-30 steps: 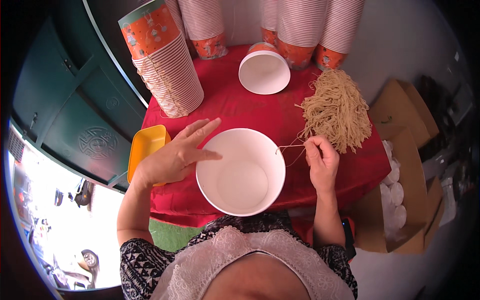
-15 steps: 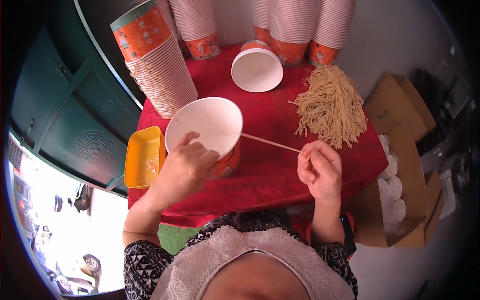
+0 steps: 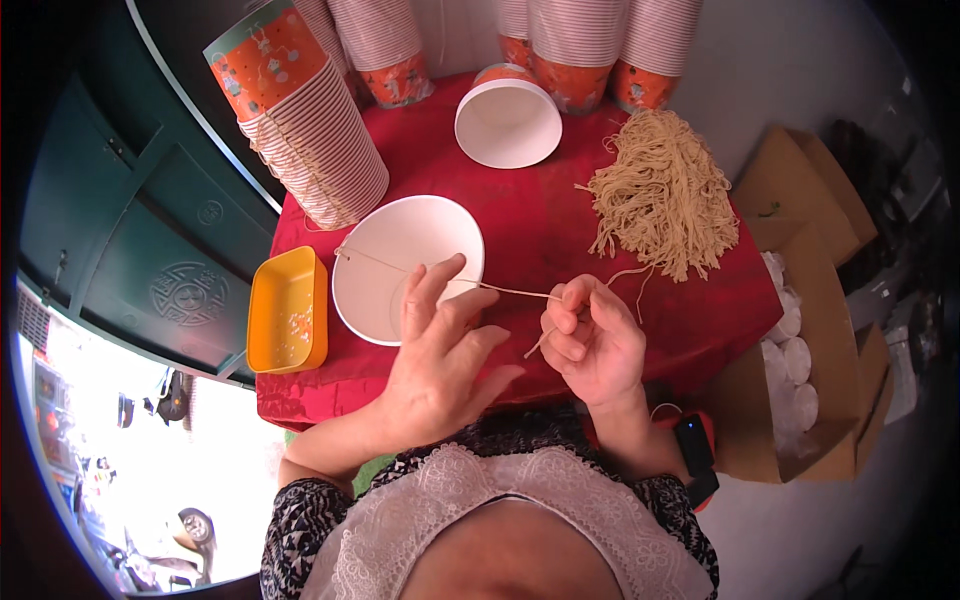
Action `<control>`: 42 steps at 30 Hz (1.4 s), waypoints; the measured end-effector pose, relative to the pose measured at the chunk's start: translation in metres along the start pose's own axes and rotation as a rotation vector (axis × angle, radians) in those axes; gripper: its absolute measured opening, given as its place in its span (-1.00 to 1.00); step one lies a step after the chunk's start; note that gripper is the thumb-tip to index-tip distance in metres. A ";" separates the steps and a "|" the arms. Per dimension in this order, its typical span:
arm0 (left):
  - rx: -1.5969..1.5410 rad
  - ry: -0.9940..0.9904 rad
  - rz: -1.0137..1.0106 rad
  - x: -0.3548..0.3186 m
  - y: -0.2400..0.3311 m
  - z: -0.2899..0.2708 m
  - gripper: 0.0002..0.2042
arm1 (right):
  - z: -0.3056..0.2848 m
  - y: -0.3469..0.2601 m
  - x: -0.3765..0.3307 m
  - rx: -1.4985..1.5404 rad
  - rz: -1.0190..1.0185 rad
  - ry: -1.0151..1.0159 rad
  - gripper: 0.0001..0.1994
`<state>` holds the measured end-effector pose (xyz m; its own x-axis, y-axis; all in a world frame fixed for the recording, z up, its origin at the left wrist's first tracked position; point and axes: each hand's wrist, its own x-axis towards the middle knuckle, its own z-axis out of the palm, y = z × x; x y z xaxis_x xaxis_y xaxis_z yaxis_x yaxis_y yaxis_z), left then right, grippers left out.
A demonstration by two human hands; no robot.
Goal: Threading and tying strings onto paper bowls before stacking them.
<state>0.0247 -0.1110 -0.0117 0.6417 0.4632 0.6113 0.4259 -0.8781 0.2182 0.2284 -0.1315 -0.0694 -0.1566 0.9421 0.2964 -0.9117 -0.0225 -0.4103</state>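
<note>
A white-lined paper bucket (image 3: pixel 375 300) stands tilted toward me on the table. A thin cream cord (image 3: pixel 518 291) runs across its mouth, from a knot at the left rim past the right rim. My right hand (image 3: pixel 600 345) pinches the cord to the right of the bucket, and a short loose end hangs below the fingers. My left hand (image 3: pixel 435 365) is over the bucket's near right side, its fingers spread apart close to the cord. Whether they touch the cord cannot be made out. At the right lies a heap of cut cords (image 3: pixel 665 195).
A tall stack of buckets (image 3: pixel 325 150) with cords along its side leans at the back left. A yellow tub (image 3: pixel 265 345) holds small bits. Another bucket (image 3: pixel 508 125) lies on the red cloth (image 3: pixel 540 220). Cardboard boxes (image 3: pixel 830 370) stand right of the table.
My left hand has moved right and its fingers have spread. My right hand has come left and nearer with the cord, which now spans the bucket's mouth. A stray cord now trails from the heap.
</note>
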 end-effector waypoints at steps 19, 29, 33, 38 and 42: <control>0.062 -0.047 0.041 0.008 -0.006 -0.007 -0.82 | 0.014 0.023 -0.004 -1.115 -0.242 -0.066 -0.75; 0.015 -0.126 0.063 0.032 -0.029 -0.019 -0.85 | 0.014 0.009 0.033 -1.288 -0.337 -0.036 -0.95; 0.146 -0.067 -0.013 0.025 -0.026 -0.020 -0.81 | 0.003 -0.009 0.056 -1.277 -0.507 0.108 -0.96; 0.247 -0.148 -0.110 0.017 -0.026 -0.012 -0.82 | -0.020 -0.038 0.072 -1.021 -0.608 0.408 -0.95; 0.184 -0.195 -0.132 0.011 -0.027 -0.022 -0.85 | -0.008 -0.017 0.055 -1.533 -0.838 0.169 -0.90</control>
<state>0.0066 -0.0849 0.0057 0.6755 0.6022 0.4254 0.6112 -0.7801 0.1338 0.2381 -0.0762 -0.0528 0.2542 0.5570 0.7906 0.4462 0.6578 -0.6068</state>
